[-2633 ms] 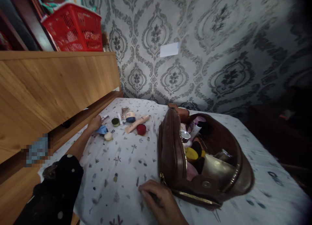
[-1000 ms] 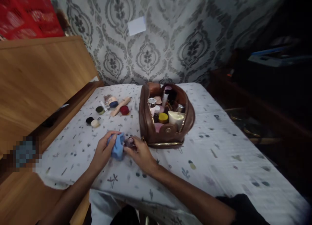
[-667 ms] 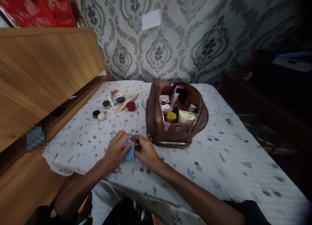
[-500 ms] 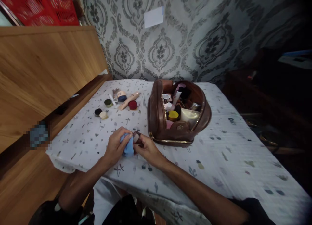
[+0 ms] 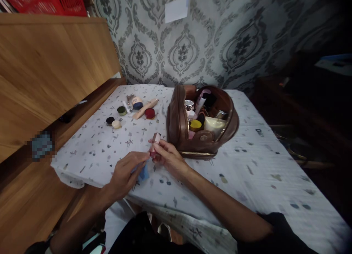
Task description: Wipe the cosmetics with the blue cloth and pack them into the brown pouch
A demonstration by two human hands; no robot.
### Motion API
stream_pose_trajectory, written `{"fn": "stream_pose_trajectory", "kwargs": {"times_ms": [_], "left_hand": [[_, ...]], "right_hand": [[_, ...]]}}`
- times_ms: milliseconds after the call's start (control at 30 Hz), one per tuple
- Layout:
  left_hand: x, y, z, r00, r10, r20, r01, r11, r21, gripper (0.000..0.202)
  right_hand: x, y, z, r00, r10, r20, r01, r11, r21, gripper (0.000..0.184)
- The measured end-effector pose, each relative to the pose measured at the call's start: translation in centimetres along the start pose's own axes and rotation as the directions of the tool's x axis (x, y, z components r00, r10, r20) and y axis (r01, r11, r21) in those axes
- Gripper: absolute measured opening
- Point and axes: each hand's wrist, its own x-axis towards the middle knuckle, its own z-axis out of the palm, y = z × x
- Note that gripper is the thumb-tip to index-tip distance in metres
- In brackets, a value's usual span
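My right hand (image 5: pixel 168 158) pinches a small pink bottle (image 5: pixel 155 143) and holds it upright above the patterned white sheet (image 5: pixel 247 166). My left hand (image 5: pixel 127 173) is closed around a blue cloth (image 5: pixel 143 173), just below and left of the bottle, its fingertips close to the bottle's base. An open brown toiletry bag (image 5: pixel 180 127) full of cosmetics lies right behind my right hand.
Small jars, a red-lidded pot (image 5: pixel 150 113) and a beige tube (image 5: pixel 145 108) lie in a group at the far left of the sheet. A wooden headboard (image 5: pixel 49 70) runs along the left. A patterned wall (image 5: pixel 209 41) stands behind, dark furniture at the right.
My left hand fetched the blue cloth from the far-left group and brought it to the right hand. The bottle, earlier pressed into the cloth, is now raised clear of it.
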Motion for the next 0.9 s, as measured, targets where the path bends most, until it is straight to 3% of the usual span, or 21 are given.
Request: {"fn": "stream_pose_trajectory", "kwargs": {"times_ms": [167, 333, 433, 567, 900], "left_hand": [[0.0, 0.3, -0.9, 0.994, -0.106, -0.039, 0.106, 0.994, 0.000, 0.020], [1.6, -0.1, -0.5, 0.950, -0.270, -0.159, 0.281, 0.959, 0.046, 0.013], [2.4, -0.4, -0.1, 0.963, -0.221, -0.155, 0.225, 0.974, 0.009, 0.009], [2.1, -0.5, 0.2, 0.979, -0.177, -0.105, 0.172, 0.983, -0.056, 0.009], [0.1, 1.3, -0.6, 0.988, -0.064, 0.141, 0.081, 0.990, -0.116, 0.017]], "right_hand": [[-0.2, 0.2, 0.2, 0.998, 0.018, -0.057, -0.023, 0.996, -0.085, 0.057], [-0.6, 0.4, 0.4, 0.989, 0.084, 0.123, -0.057, 0.977, -0.206, 0.055], [-0.8, 0.3, 0.6, 0.980, 0.108, 0.169, -0.072, 0.976, -0.204, 0.053], [-0.9, 0.1, 0.7, 0.987, 0.100, 0.129, -0.079, 0.984, -0.160, 0.057], [-0.4, 0.2, 0.4, 0.997, 0.077, 0.004, -0.076, 0.992, -0.100, 0.056]]}}
